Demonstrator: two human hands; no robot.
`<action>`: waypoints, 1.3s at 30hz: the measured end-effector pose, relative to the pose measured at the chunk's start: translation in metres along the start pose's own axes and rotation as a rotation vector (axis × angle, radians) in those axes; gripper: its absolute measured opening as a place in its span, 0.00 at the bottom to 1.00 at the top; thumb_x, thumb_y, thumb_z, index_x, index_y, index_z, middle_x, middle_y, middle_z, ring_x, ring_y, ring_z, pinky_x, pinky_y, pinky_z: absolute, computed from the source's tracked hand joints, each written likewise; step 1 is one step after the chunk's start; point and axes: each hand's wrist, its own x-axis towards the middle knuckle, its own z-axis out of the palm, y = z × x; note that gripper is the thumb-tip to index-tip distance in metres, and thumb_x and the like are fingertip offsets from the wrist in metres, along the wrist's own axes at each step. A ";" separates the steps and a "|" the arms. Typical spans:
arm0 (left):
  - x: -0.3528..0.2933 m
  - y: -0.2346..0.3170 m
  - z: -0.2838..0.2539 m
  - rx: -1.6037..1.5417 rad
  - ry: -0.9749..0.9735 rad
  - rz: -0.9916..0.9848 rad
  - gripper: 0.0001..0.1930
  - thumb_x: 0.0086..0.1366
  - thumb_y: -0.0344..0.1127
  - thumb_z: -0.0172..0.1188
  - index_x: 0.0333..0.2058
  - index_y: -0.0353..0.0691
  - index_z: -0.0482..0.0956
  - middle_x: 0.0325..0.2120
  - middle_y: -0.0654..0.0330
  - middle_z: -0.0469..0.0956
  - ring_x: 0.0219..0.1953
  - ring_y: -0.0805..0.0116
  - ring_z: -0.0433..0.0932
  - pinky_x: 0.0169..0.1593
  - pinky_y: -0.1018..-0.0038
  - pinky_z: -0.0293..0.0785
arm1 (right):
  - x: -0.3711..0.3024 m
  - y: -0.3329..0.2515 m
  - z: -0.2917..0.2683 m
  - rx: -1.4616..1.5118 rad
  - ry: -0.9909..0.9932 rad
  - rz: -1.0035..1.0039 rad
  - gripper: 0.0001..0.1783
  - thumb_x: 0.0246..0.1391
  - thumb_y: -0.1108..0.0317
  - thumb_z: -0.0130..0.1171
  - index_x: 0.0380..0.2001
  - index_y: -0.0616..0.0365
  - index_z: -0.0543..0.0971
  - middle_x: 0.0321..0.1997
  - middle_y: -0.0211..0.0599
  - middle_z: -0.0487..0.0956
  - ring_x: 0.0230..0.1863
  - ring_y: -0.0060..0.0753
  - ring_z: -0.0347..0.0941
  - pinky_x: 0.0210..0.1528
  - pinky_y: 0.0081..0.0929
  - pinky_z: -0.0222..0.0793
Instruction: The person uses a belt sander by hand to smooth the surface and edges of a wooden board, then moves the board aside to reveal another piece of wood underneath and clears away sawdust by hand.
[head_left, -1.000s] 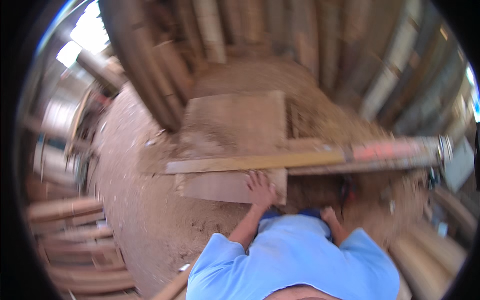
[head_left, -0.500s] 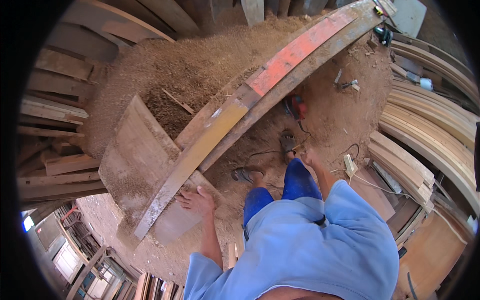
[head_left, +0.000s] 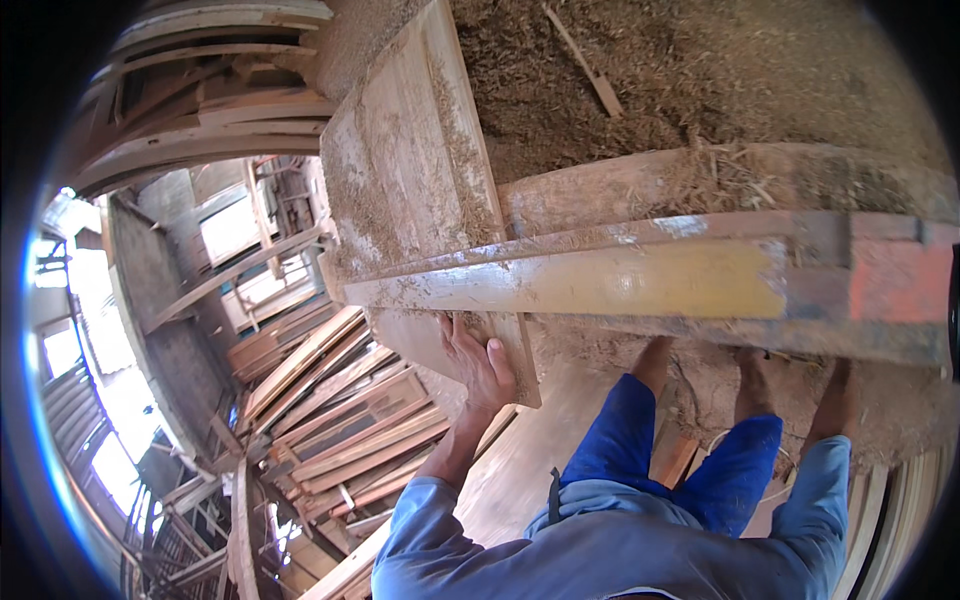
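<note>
My left hand (head_left: 478,362) lies on a wide pale board (head_left: 410,150), fingers stretched out and thumb apart. Its fingertips reach the near edge of a long wooden beam (head_left: 600,282), which lies across the board. The beam has a yellow-painted stretch, a red-painted stretch toward the right, and worn whitish patches at its left end. Sawdust clings to the board and to the beam's upper side. My right forearm (head_left: 832,405) stretches toward the beam's near side, where the beam hides the hand.
Shavings and sawdust (head_left: 690,70) cover the ground beyond the beam, with a thin wood strip (head_left: 585,62) on top. Stacked planks (head_left: 340,420) lie at the left, below a wooden frame structure. More long boards (head_left: 890,520) lie at the lower right.
The view has swung toward the left, so the beam now runs nearly level across it. My left hand stays on the board by the beam; my right hand has dropped out of sight.
</note>
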 end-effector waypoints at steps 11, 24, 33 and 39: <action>0.004 0.009 0.001 -0.030 -0.054 0.000 0.39 0.73 0.49 0.40 0.68 0.18 0.45 0.68 0.22 0.46 0.72 0.25 0.42 0.72 0.40 0.38 | 0.000 0.013 -0.010 -0.031 0.090 0.079 0.19 0.51 0.63 0.64 0.45 0.61 0.81 0.42 0.39 0.83 0.45 0.36 0.79 0.45 0.43 0.75; 0.015 0.016 -0.006 -0.051 -0.048 -0.022 0.40 0.69 0.47 0.50 0.67 0.19 0.48 0.67 0.18 0.46 0.70 0.20 0.45 0.70 0.35 0.40 | -0.131 -0.109 -0.115 0.427 0.080 -0.453 0.17 0.50 0.63 0.64 0.41 0.63 0.81 0.40 0.43 0.83 0.43 0.37 0.80 0.44 0.43 0.75; 0.012 0.018 -0.016 -0.216 0.032 -0.072 0.41 0.67 0.52 0.54 0.64 0.17 0.60 0.67 0.17 0.48 0.72 0.21 0.42 0.73 0.35 0.35 | -0.334 -0.253 -0.214 0.220 -0.489 -0.858 0.26 0.51 0.64 0.62 0.52 0.67 0.75 0.35 0.48 0.83 0.41 0.45 0.81 0.42 0.38 0.75; 0.005 0.000 -0.012 -0.423 0.092 -0.006 0.43 0.63 0.51 0.57 0.65 0.18 0.58 0.66 0.17 0.49 0.71 0.21 0.44 0.73 0.36 0.36 | -0.458 -0.346 -0.236 -0.164 -0.830 -0.653 0.21 0.50 0.66 0.61 0.46 0.67 0.77 0.29 0.43 0.81 0.27 0.35 0.79 0.28 0.35 0.73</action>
